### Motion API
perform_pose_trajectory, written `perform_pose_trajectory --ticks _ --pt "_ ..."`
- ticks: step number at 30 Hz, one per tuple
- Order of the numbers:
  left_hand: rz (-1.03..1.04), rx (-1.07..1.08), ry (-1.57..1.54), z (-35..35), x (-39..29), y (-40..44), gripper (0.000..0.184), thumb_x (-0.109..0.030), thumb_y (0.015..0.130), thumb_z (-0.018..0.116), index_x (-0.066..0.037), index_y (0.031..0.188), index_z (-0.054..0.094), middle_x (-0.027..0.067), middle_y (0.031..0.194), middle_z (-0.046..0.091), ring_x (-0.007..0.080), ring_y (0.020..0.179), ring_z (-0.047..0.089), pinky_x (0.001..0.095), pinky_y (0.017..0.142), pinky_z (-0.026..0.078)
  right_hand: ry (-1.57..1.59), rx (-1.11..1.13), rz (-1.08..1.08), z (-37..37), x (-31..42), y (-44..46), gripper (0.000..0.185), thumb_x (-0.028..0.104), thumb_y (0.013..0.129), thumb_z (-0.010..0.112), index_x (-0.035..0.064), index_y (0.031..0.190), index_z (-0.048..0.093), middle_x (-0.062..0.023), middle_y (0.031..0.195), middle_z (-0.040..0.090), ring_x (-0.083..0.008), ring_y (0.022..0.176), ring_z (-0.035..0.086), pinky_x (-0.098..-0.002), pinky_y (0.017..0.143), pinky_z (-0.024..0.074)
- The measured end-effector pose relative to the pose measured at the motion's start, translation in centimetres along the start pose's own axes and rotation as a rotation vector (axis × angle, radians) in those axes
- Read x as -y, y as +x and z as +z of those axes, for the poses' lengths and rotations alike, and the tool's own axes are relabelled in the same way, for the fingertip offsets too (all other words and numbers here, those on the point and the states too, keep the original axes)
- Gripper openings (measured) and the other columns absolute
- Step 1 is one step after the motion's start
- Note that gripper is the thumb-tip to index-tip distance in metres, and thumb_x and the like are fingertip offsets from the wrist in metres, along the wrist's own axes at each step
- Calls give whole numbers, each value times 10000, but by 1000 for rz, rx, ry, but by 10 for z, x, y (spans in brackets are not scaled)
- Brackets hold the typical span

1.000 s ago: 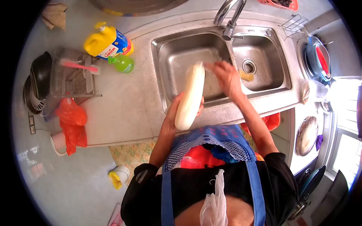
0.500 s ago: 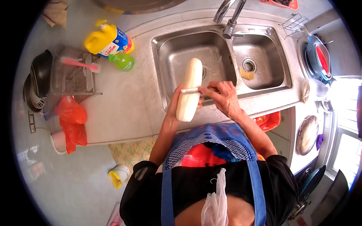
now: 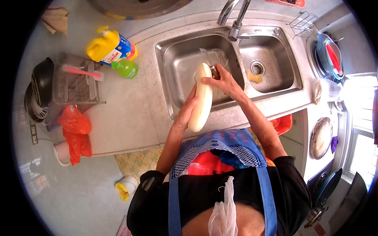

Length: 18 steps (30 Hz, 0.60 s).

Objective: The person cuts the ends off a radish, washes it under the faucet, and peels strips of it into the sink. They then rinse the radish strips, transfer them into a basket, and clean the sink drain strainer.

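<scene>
A long, pale white radish (image 3: 202,106), stripped of its skin, lies lengthwise over the front edge of the left sink basin (image 3: 179,59). My left hand (image 3: 187,111) grips it from the left and below, fingers partly hidden behind it. My right hand (image 3: 227,82) is at the radish's far end, closed around a peeler (image 3: 214,70) that is mostly covered by the fingers. The right thumb reaches across towards the radish. Thin, translucent peel strips (image 3: 223,59) lie on the basin floor beyond the hands.
A chrome faucet (image 3: 236,29) rises behind the sink. The right basin (image 3: 271,55) contains a yellow sponge (image 3: 254,77). To the left stand a yellow detergent jug (image 3: 112,47), a green bottle (image 3: 126,69), a dish rack (image 3: 76,84) and red plastic bags (image 3: 76,129).
My right hand and the peeler have moved from the radish's middle to its far end. The radish's near end has shifted slightly towards me. My left hand keeps its grip.
</scene>
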<state>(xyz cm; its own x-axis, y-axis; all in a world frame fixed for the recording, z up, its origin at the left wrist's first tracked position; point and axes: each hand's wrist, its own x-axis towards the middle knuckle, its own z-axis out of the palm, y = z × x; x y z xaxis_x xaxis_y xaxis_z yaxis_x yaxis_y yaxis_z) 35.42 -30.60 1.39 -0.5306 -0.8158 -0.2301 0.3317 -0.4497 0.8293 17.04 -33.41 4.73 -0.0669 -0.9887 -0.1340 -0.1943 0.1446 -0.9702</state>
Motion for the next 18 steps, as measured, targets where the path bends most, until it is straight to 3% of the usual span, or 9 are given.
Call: perform_pose_trajectory --ticks 2,3,5,6,8,9,11,14,18 --pt "54 29 52 -5 -4 -2 685 -370 877 460 -92 1435 178 168 1054 561 176 837 589 283 714 499 138 131 135 -7 -1 6 373 297 790 664 36 1039 570 39 647 453 -50 579 412 -213 487 302" --pt "55 22 53 -8 -8 -6 685 -370 877 460 -92 1435 178 168 1054 561 176 837 589 283 714 499 274 151 302 -14 -7 11 308 245 799 660 30 1005 582 50 639 452 -40 556 398 -204 466 283" --pt "-88 69 -44 -8 -21 -17 664 -383 870 472 -89 1413 227 184 1054 562 198 843 586 301 716 500 258 100 137 -19 -31 21 294 212 769 675 5 962 598 10 619 492 -167 540 461 -287 536 402" --pt "-86 65 -46 -8 -20 -19 664 -383 870 472 -89 1413 227 184 1054 562 198 843 586 301 716 500 257 104 138 -23 -43 23 294 212 769 675 5 962 598 10 619 492 -167 540 461 -287 536 402" --pt "-72 72 -104 -10 -19 -20 627 -392 868 473 -84 1377 277 192 1048 557 217 822 582 304 702 501 -305 -122 -73 -26 -51 26 265 192 774 657 0 944 588 -71 680 529 -198 588 516 -308 577 431" --pt "-70 71 -105 -10 -18 -20 627 -392 868 473 -84 1377 277 192 1048 557 217 822 582 304 702 501 -306 -120 -74 -26 -55 26 265 192 774 657 0 944 588 -71 680 529 -198 588 516 -308 577 431" --pt "-47 84 -123 -11 -18 -20 606 -405 865 475 -80 1349 306 193 1027 561 221 807 577 307 689 499 -451 -295 -232 -25 -52 22 272 140 796 610 16 1038 590 -139 848 573 -242 706 572 -328 632 455" --pt "-60 88 -131 -10 -18 -20 630 -418 857 482 -79 1356 298 188 1017 562 215 801 574 303 683 496 -261 -136 -313 -27 -24 12 333 81 823 553 83 1155 578 -138 978 576 -266 801 577 -344 677 461" --pt "-92 73 -131 -6 -20 -20 642 -428 848 494 -78 1352 306 187 1018 561 215 802 573 303 681 496 -370 24 -525 -25 7 -5 401 49 841 515 150 1227 552 -114 980 582 -286 835 574 -372 725 460"
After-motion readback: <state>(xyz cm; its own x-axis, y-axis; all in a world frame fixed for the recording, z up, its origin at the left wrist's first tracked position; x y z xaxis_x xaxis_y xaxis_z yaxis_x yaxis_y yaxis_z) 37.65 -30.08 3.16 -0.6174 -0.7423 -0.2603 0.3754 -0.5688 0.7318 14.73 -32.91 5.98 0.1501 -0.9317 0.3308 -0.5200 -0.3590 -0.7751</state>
